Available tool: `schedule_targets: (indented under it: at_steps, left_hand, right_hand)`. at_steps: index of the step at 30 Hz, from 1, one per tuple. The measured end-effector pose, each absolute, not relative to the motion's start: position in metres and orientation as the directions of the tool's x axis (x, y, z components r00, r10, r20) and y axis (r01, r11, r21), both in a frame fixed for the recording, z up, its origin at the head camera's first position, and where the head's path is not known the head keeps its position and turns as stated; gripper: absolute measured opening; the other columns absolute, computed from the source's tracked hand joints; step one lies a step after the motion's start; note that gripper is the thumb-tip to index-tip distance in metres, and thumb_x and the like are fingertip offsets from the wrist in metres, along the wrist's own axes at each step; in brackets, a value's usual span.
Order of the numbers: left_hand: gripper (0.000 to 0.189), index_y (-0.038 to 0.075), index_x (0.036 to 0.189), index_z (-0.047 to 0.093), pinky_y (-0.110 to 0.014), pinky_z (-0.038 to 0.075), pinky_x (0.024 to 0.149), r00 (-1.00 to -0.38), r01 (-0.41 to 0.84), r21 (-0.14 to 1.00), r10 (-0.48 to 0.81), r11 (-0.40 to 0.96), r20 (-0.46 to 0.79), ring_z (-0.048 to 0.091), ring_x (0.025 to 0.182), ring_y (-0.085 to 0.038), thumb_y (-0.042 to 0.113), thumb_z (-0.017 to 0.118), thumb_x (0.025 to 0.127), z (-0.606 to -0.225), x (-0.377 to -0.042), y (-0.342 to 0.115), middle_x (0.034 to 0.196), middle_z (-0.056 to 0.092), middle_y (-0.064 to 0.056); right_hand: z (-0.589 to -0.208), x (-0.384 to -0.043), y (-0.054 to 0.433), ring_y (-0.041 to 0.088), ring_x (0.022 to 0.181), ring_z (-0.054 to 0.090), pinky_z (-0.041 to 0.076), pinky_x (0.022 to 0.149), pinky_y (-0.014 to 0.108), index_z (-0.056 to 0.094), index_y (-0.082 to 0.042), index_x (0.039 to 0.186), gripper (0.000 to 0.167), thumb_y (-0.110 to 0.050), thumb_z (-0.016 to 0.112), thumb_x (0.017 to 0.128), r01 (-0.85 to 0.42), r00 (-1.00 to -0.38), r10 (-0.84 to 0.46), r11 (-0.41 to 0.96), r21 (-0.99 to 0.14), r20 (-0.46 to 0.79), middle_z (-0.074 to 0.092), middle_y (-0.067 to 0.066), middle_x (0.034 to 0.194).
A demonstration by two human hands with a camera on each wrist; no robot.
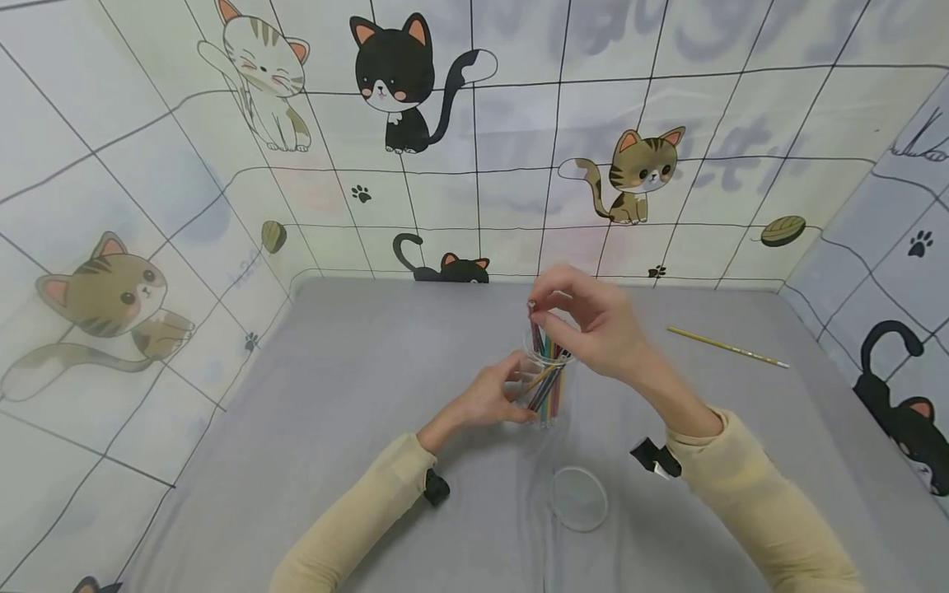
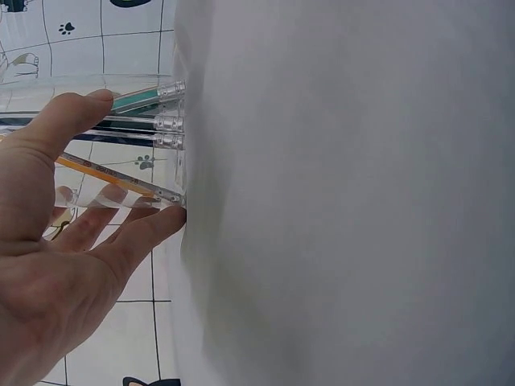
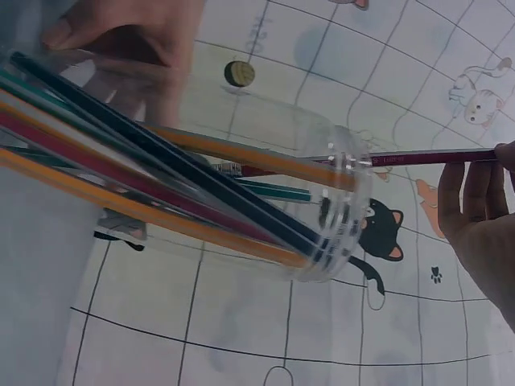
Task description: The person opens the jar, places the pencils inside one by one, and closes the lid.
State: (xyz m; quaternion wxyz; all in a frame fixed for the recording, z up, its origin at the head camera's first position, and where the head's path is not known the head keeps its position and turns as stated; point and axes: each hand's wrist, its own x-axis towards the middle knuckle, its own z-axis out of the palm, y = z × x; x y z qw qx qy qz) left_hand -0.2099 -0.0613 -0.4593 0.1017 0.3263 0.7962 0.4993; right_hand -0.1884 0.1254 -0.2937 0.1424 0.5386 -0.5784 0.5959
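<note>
A clear jar (image 1: 547,420) stands on the grey cloth, holding several coloured pencils (image 3: 169,181). My left hand (image 1: 485,395) grips the jar's lower side; in the left wrist view its thumb and fingers (image 2: 149,235) wrap the clear wall close to the base. Above the mouth, my right hand (image 1: 604,329) pinches the upper end of a dark red pencil (image 3: 434,156). That pencil passes through the jar's rim, and its metal-banded lower end is inside among the others. Fingertips of the left hand are partly seen through the plastic.
A yellow pencil (image 1: 726,347) lies on the cloth to the right of the jar. Nearer me rests a round clear lid (image 1: 578,499). Cat-patterned curtains (image 1: 511,123) rise behind and on both sides of the grey table surface (image 1: 356,354).
</note>
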Motion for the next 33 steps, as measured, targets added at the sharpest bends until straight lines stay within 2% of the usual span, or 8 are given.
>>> schedule_targets:
  at_steps: [4, 10, 17, 20, 23, 29, 33]
  left_hand:
    - [0.074, 0.015, 0.134, 0.046, -0.027, 0.053, 0.091, -0.768, 0.411, 0.862, 0.622, 0.297, 0.152, 0.056, 0.125, -0.027, -0.001, 0.085, 0.074, -0.459, -0.211, -0.062, 0.133, 0.058, -0.006]
    - [0.073, 0.012, 0.133, 0.046, -0.025, 0.053, 0.091, -0.761, 0.418, 0.866, 0.627, 0.274, 0.169, 0.057, 0.124, -0.027, -0.004, 0.085, 0.073, -0.459, -0.211, -0.061, 0.132, 0.059, -0.007]
    - [0.083, 0.014, 0.142, 0.041, -0.025, 0.052, 0.092, -0.765, 0.414, 0.861, 0.626, 0.294, 0.154, 0.056, 0.125, -0.029, -0.003, 0.085, 0.074, -0.459, -0.210, -0.062, 0.135, 0.058, -0.009]
    - [0.083, 0.013, 0.142, 0.041, -0.026, 0.052, 0.093, -0.765, 0.402, 0.869, 0.628, 0.287, 0.146, 0.055, 0.126, -0.030, -0.004, 0.084, 0.074, -0.459, -0.210, -0.062, 0.137, 0.057, -0.010]
    - [0.077, 0.010, 0.138, 0.044, -0.026, 0.052, 0.093, -0.758, 0.405, 0.876, 0.632, 0.261, 0.162, 0.055, 0.125, -0.030, -0.006, 0.084, 0.074, -0.459, -0.210, -0.062, 0.136, 0.057, -0.011]
    - [0.074, 0.009, 0.133, 0.046, -0.029, 0.053, 0.092, -0.757, 0.421, 0.873, 0.625, 0.245, 0.190, 0.058, 0.122, -0.029, -0.007, 0.084, 0.072, -0.460, -0.210, -0.061, 0.133, 0.059, -0.011]
    - [0.074, 0.009, 0.133, 0.047, -0.030, 0.053, 0.092, -0.760, 0.416, 0.877, 0.621, 0.239, 0.191, 0.058, 0.121, -0.032, -0.008, 0.084, 0.071, -0.460, -0.210, -0.061, 0.132, 0.059, -0.012]
  right_hand:
    - [-0.310, -0.195, 0.125, 0.025, 0.089, 0.056, 0.057, 0.080, 0.035, 0.058, 0.011, 0.103, 0.012, 0.009, 0.061, 0.092, -0.802, -0.362, -0.483, -0.274, -0.530, 0.797, 0.059, 0.015, 0.098]
    - [-0.327, -0.200, 0.128, 0.021, 0.087, 0.060, 0.056, 0.077, 0.027, 0.060, 0.007, 0.103, 0.030, 0.026, 0.059, 0.079, -0.838, -0.369, -0.504, -0.183, -0.514, 0.781, 0.060, 0.015, 0.097]
    - [-0.338, -0.203, 0.132, 0.024, 0.092, 0.062, 0.054, 0.084, 0.028, 0.066, 0.000, 0.106, 0.034, 0.015, 0.069, 0.076, -0.886, -0.370, -0.549, -0.034, -0.463, 0.749, 0.065, 0.011, 0.101]
    - [-0.337, -0.200, 0.136, 0.024, 0.101, 0.060, 0.050, 0.092, 0.031, 0.065, -0.002, 0.109, 0.034, 0.012, 0.070, 0.077, -0.869, -0.403, -0.567, -0.007, -0.494, 0.718, 0.064, 0.010, 0.107]
    - [-0.331, -0.196, 0.141, 0.023, 0.106, 0.057, 0.047, 0.095, 0.032, 0.064, -0.003, 0.109, 0.033, 0.011, 0.068, 0.079, -0.855, -0.428, -0.561, -0.002, -0.518, 0.708, 0.063, 0.009, 0.110]
    - [-0.324, -0.197, 0.156, 0.021, 0.102, 0.056, 0.048, 0.088, 0.032, 0.063, 0.005, 0.109, 0.034, 0.019, 0.064, 0.078, -0.864, -0.414, -0.497, -0.050, -0.502, 0.762, 0.062, 0.017, 0.107]
    - [-0.326, -0.198, 0.172, 0.020, 0.105, 0.057, 0.049, 0.090, 0.030, 0.062, 0.010, 0.109, 0.035, 0.025, 0.061, 0.077, -0.839, -0.477, -0.453, -0.018, -0.543, 0.753, 0.062, 0.016, 0.109]
